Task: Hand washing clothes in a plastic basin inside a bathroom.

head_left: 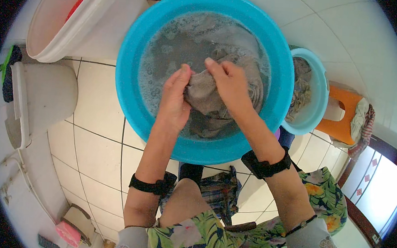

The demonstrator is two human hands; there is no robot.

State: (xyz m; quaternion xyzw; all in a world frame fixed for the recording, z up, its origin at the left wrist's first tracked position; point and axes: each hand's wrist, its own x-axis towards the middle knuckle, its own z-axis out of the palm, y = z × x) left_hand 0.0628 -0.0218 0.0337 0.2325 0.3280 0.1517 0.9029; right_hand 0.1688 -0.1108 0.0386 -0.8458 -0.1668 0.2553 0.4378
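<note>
I watch the left hand [176, 95] and the right hand [232, 85] both pinching the grey cloth [205, 95], over soapy water [171, 47], between the middle and right edge of the blue tub [127, 69]. I judge this is hand-washing; the next rub calls for two firm pinches.

sudsy water [166, 49] left of grey cloth [251, 79]: open passage. blue tub [128, 74] walls it all round. right: light-blue basin [320, 81] crowds in, orange stool [349, 117] beyond. left: tiled floor [99, 104] passable to white bucket [52, 97].
</note>
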